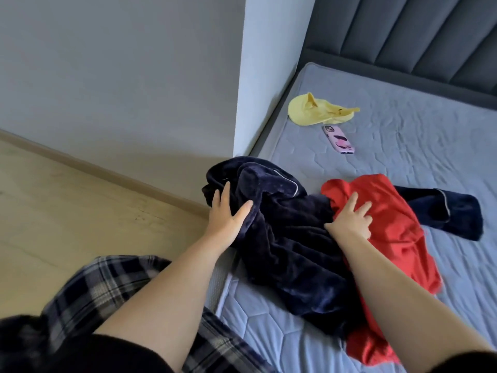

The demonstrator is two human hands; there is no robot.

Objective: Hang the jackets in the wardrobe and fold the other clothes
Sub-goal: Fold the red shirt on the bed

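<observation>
A dark navy velvety garment (285, 238) with pale piping lies crumpled at the near left corner of the bed, one part reaching out to the right (443, 214). A red garment (387, 227) lies bunched on top of it. My left hand (228, 214) rests on the navy garment's left edge with fingers straight and thumb spread. My right hand (349, 219) lies on the red garment where it meets the navy one, fingers bent into the cloth. A small yellow garment (314, 111) lies farther back on the bed.
The grey quilted mattress (403, 146) has a dark padded headboard (419, 41) behind it. A phone in a pink case (339, 139) lies near the yellow garment. A grey wall corner (258, 76) stands against the bed's left side. Pale wooden floor (67, 211) is at left.
</observation>
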